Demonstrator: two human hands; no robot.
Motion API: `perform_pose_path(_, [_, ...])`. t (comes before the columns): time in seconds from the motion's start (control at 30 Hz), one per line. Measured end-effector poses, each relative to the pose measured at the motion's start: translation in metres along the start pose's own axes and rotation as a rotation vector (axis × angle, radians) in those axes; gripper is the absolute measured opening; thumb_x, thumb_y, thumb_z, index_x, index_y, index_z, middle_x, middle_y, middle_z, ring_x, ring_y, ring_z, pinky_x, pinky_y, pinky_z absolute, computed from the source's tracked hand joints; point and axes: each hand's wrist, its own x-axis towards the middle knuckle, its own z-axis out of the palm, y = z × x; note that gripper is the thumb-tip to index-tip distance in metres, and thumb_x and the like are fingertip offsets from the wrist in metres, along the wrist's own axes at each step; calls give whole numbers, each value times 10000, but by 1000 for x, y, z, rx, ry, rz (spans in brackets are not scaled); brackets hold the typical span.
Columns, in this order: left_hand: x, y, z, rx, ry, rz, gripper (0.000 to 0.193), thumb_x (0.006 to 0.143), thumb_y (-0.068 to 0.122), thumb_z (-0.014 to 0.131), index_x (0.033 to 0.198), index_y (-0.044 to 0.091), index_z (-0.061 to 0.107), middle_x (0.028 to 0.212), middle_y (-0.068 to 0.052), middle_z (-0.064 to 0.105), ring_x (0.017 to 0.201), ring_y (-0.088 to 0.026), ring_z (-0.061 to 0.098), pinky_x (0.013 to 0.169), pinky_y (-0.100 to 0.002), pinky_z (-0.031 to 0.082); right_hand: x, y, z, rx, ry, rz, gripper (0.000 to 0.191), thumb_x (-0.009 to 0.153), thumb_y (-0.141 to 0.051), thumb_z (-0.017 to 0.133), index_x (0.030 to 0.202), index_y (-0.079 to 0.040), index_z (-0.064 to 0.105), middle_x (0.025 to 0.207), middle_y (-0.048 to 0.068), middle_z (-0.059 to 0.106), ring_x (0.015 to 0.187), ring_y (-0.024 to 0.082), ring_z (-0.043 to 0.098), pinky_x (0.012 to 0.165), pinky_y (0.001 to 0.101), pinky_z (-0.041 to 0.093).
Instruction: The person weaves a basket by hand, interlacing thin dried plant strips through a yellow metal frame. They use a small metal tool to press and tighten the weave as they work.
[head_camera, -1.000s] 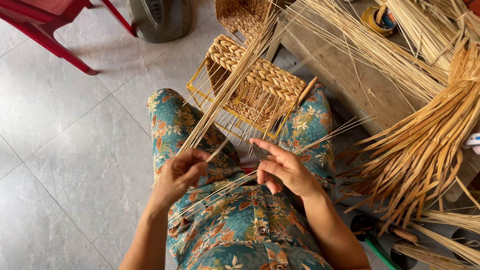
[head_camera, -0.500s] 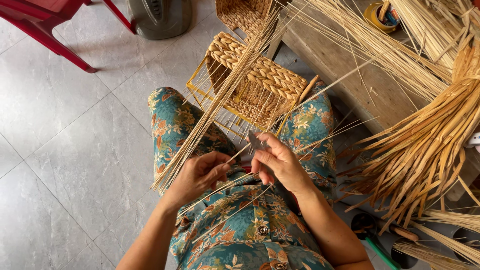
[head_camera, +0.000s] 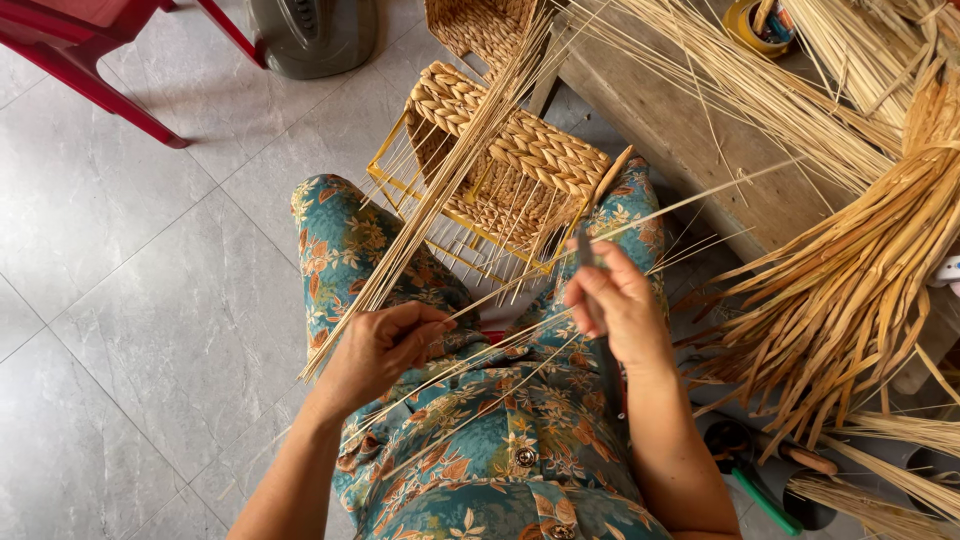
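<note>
Two hands: both busy over the lap.
Left hand (head_camera: 385, 345): closed around a bundle of thin straws (head_camera: 440, 190).
Right hand (head_camera: 615, 300): pinching a dark blade-like tool (head_camera: 590, 285) and one long straw.
Basket (head_camera: 500, 170): between the knees; plaited rim and base woven, yellow wire sides bare.
Worktop (head_camera: 690, 140): more loose reeds.

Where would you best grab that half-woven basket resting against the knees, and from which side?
Probably by the thick braided rim of the half-woven basket, coming from above on its far side. That edge looks firm and lies bare, while the near side bristles with loose yellow stakes and a bundle of thin reeds slants across its left side.
</note>
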Motion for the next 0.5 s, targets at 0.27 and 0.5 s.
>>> perform_pose_path(0.27, [-17,-18,-27,45,27,111,199,948,235,671,991,81,790,610,-5,701,505,-68,637,447,-274,518,-13,-9,-66,91,237,-130,282,1064,-128,563,1338,-82,611,777,67,670,503,84,556,395,214,385])
perform_pose_path(0.5, [-31,-32,-48,1,1,-14,224,947,249,661,977,78,802,541,-7,640,463,-75,575,420,-275,470,-33,-16,-121,185,462,-261,295,1093,-77,577,1385,-64,617,831,86,679,535,103,557,427,223,378])
